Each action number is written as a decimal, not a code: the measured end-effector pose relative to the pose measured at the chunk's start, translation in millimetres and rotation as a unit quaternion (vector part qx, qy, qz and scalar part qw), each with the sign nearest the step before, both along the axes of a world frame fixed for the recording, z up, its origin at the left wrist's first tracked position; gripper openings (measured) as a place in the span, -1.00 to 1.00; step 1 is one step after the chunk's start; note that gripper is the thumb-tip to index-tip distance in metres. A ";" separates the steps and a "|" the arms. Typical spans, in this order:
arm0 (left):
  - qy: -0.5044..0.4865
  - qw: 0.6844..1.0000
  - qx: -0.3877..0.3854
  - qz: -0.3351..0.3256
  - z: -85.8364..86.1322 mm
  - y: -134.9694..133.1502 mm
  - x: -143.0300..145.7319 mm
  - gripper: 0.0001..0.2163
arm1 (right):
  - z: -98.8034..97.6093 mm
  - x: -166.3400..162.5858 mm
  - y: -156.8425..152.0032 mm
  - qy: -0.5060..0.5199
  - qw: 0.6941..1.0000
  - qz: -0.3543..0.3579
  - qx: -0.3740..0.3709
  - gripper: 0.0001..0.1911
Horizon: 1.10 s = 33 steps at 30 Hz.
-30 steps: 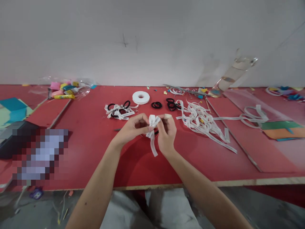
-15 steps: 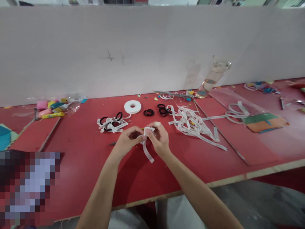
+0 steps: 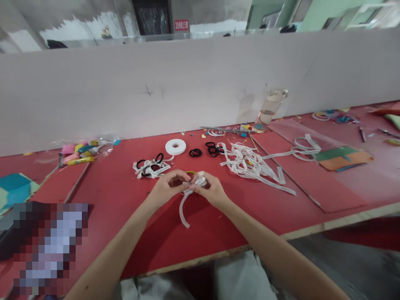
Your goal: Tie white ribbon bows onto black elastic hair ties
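My left hand (image 3: 167,188) and my right hand (image 3: 208,189) meet just above the red table (image 3: 131,216), both pinched on a white printed ribbon strip (image 3: 183,206) whose loose end curls down toward me. The fingers are closed around a knot of the ribbon. A black hair tie was between the hands earlier; now it is hidden by the fingers.
Beyond the hands lie a white tape roll (image 3: 175,146), loose black hair ties (image 3: 196,152), a small heap of ribbon-tied ties (image 3: 150,167) and a pile of ribbon strips (image 3: 250,163). Glue sticks (image 3: 79,160) lie far left, coloured paper (image 3: 342,158) at the right, a clear bottle (image 3: 270,107) against the wall.
The hands have lowered toward the table and drawn the ribbon tighter; its tail now hangs longer and curved. The camera has tilted up, showing the room above the partition.
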<state>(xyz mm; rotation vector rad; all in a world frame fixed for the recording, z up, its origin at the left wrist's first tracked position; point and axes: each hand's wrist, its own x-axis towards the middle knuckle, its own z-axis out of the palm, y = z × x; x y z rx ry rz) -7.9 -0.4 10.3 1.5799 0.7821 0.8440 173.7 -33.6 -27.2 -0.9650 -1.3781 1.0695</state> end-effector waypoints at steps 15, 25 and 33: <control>0.042 0.999 -0.009 0.004 -14.2 3.3 -9.1 -0.80 | 6.8 3.8 2.0 -0.035 0.999 0.003 -0.006 -0.67; -0.017 0.996 -0.074 -0.039 1.1 -4.6 -14.5 -0.81 | 4.8 7.5 8.5 0.019 0.999 0.020 -0.040 -0.64; -0.036 0.995 -0.015 -0.089 -8.2 -2.7 -16.0 -0.88 | 4.2 7.9 8.0 0.075 0.985 0.121 -0.098 -0.56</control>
